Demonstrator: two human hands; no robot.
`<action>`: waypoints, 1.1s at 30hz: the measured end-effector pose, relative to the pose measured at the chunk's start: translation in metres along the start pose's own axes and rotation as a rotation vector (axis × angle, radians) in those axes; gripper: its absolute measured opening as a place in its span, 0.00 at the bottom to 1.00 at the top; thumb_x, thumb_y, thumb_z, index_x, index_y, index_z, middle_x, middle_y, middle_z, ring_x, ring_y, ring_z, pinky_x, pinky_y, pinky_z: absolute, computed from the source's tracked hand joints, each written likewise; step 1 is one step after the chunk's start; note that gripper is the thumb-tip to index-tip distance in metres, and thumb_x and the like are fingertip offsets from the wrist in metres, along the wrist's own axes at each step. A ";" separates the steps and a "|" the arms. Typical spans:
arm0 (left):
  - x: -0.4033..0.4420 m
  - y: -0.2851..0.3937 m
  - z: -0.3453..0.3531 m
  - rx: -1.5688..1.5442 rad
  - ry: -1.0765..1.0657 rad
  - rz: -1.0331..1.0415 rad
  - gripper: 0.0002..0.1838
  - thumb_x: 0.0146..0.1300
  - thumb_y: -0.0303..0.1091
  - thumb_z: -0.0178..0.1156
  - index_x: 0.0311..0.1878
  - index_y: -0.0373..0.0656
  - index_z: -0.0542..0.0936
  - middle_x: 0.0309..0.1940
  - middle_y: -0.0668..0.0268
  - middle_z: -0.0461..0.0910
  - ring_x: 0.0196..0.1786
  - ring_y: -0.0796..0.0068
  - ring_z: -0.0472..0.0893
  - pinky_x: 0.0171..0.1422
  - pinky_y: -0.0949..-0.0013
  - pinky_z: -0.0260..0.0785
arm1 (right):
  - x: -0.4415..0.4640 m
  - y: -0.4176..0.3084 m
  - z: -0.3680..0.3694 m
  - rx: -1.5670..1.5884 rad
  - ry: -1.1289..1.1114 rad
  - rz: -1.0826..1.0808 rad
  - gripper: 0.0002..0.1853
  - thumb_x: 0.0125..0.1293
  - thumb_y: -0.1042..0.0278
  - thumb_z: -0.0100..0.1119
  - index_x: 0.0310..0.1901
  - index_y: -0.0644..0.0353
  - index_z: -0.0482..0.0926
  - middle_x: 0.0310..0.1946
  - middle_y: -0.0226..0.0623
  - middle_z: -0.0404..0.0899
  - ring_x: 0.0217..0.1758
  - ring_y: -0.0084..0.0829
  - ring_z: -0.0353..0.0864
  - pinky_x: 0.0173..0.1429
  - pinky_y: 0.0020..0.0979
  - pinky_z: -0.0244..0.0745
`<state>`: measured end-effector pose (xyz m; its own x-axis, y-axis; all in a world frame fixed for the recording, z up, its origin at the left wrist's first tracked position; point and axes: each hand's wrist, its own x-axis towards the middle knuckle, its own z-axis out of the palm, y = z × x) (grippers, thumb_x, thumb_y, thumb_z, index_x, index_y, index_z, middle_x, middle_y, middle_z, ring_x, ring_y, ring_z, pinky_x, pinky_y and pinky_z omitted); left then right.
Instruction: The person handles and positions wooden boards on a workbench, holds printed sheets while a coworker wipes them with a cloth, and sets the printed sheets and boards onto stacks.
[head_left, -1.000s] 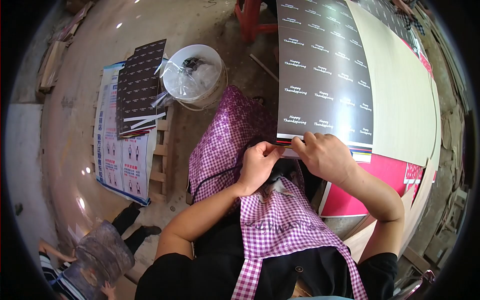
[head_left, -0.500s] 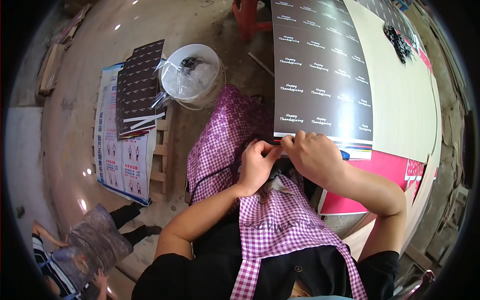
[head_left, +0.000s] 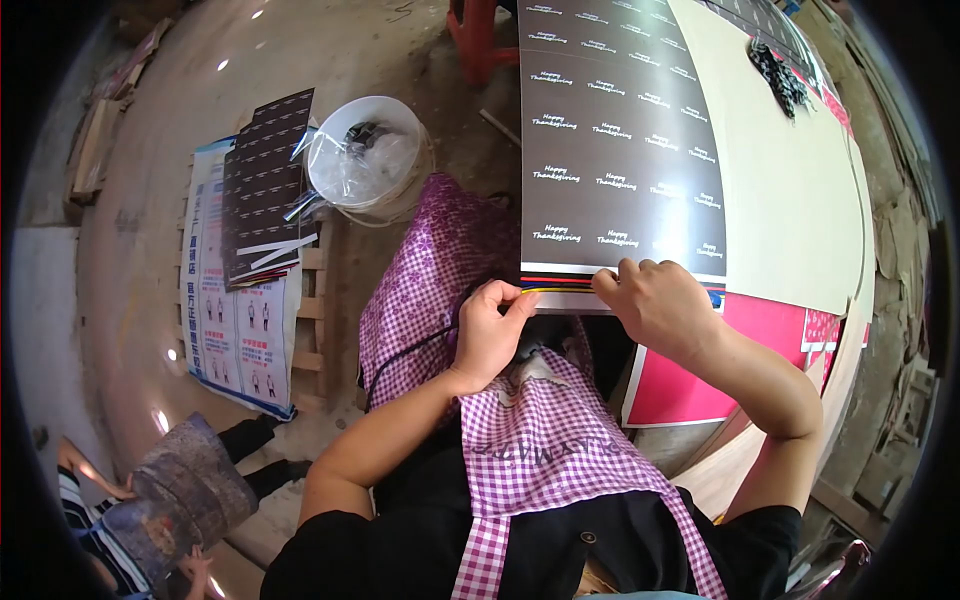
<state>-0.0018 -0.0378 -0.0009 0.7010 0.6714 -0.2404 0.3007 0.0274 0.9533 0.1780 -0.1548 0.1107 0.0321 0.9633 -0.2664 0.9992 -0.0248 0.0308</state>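
Note:
A dark printed sheet (head_left: 620, 150) with white "Happy Thanksgiving" lettering lies over the table's front edge. Along its near border run white, black, red, yellow and blue bands. My left hand (head_left: 492, 335) pinches the left end of this striped border (head_left: 560, 287), thumb against fingers. Farther right, my right hand (head_left: 655, 305) is closed over the same border, knuckles up. A blue-ended tool (head_left: 716, 299) sticks out beside the heel of that hand; the rest is hidden by the fist.
A white bucket (head_left: 365, 150) of clear plastic scraps stands left of the table, beside dark printed sheets (head_left: 262, 180) on a pallet. Pink sheets (head_left: 690, 350) and pale board (head_left: 790, 190) lie to the right. Another person (head_left: 175, 490) is at lower left; a red stool (head_left: 480, 40) stands ahead.
My right hand has moved right along the border, away from my left hand, and the blue end has moved with it. More of the coloured bands now shows between the hands.

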 end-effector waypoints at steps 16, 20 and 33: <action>-0.009 0.000 -0.013 -0.019 -0.028 -0.010 0.09 0.60 0.31 0.62 0.31 0.34 0.77 0.25 0.65 0.81 0.30 0.81 0.77 0.37 0.74 0.69 | -0.055 0.046 0.014 -0.048 -0.084 0.051 0.05 0.61 0.69 0.48 0.36 0.58 0.71 0.23 0.37 0.75 0.25 0.33 0.81 0.27 0.33 0.74; -0.013 -0.004 -0.017 -0.013 -0.026 -0.038 0.09 0.60 0.31 0.62 0.31 0.34 0.77 0.25 0.66 0.80 0.30 0.82 0.76 0.37 0.75 0.69 | -0.069 0.057 0.018 -0.036 -0.108 0.068 0.05 0.61 0.69 0.47 0.36 0.58 0.71 0.25 0.38 0.75 0.27 0.34 0.81 0.29 0.34 0.74; -0.017 -0.014 -0.034 0.058 -0.028 -0.089 0.08 0.60 0.30 0.62 0.30 0.35 0.77 0.24 0.68 0.79 0.29 0.82 0.75 0.36 0.76 0.68 | -0.123 0.105 0.052 -0.006 -0.059 0.079 0.05 0.62 0.66 0.49 0.34 0.58 0.71 0.24 0.37 0.75 0.26 0.35 0.80 0.27 0.36 0.74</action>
<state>-0.0399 -0.0248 -0.0037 0.6876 0.6471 -0.3294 0.3989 0.0424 0.9160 0.2801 -0.2897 0.0961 0.1119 0.9409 -0.3197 0.9934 -0.0980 0.0592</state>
